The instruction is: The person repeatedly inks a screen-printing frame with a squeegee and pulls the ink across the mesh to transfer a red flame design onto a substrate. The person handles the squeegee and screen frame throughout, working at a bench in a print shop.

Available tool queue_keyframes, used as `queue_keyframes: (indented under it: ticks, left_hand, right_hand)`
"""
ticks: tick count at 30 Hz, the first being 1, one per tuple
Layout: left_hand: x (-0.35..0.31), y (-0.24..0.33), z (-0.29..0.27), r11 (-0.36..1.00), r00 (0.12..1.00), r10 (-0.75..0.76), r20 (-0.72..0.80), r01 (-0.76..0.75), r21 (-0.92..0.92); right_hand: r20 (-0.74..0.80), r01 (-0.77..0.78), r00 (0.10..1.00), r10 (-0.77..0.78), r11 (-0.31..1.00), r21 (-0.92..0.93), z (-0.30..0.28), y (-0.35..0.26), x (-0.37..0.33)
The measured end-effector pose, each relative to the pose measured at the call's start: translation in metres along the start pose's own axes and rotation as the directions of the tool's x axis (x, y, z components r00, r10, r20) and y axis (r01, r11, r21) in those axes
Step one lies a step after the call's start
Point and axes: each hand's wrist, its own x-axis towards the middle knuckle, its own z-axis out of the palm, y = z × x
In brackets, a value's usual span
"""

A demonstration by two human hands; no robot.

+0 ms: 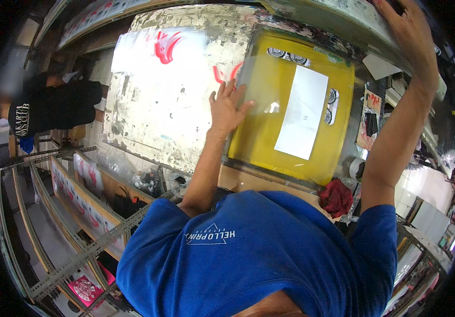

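Note:
My left hand [228, 108] has its fingers spread and holds nothing. It is over the right part of a worn, paint-flecked white board [158, 113], close to a red brush-like mark [219, 74] and the left edge of a yellow screen-printing screen [261, 140]. Whether the fingertips touch the board, I cannot tell. A white paper strip [304, 113] lies on the screen. My right hand [412, 34] is raised at the upper right, at a long grey ledge [338, 24]. Its visible fingers are apart; some are cut off by the picture's top edge.
A white sheet with a red print [166, 47] lies at the board's far left. A crumpled dark red cloth [336, 197] is near the screen's lower right. Metal-framed racks [79, 211] stand at the left. A person in black [53, 105] is beyond the board's left side.

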Motion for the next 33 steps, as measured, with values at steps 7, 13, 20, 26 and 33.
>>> queue_keyframes:
  ticks: [7,13,20,26,33]
  left_hand:
    - [-0.001,0.027,0.077,0.971,0.962,0.231,0.147,-0.237,0.024]
    - [0.025,0.056,0.093,0.961,0.932,0.269,0.243,-0.277,-0.005]
    - [0.031,0.066,0.097,0.962,0.931,0.264,0.252,-0.272,-0.001]
    - [0.030,0.069,0.103,0.955,0.935,0.294,0.197,-0.297,-0.016]
    - [0.031,0.075,0.102,0.964,0.933,0.259,0.250,-0.265,-0.009]
  right_hand:
    - [0.157,-0.207,0.973,0.169,0.942,0.263,0.009,0.032,0.016]
    - [0.048,0.034,0.998,-0.040,0.991,0.126,-0.003,-0.004,0.007]
    - [0.251,-0.087,0.968,-0.005,0.932,0.352,-0.022,-0.004,0.019]
    - [0.005,0.099,0.995,-0.102,0.978,0.185,0.005,0.010,0.009]
    - [0.027,0.077,0.996,-0.086,0.965,0.253,0.012,0.024,0.013]
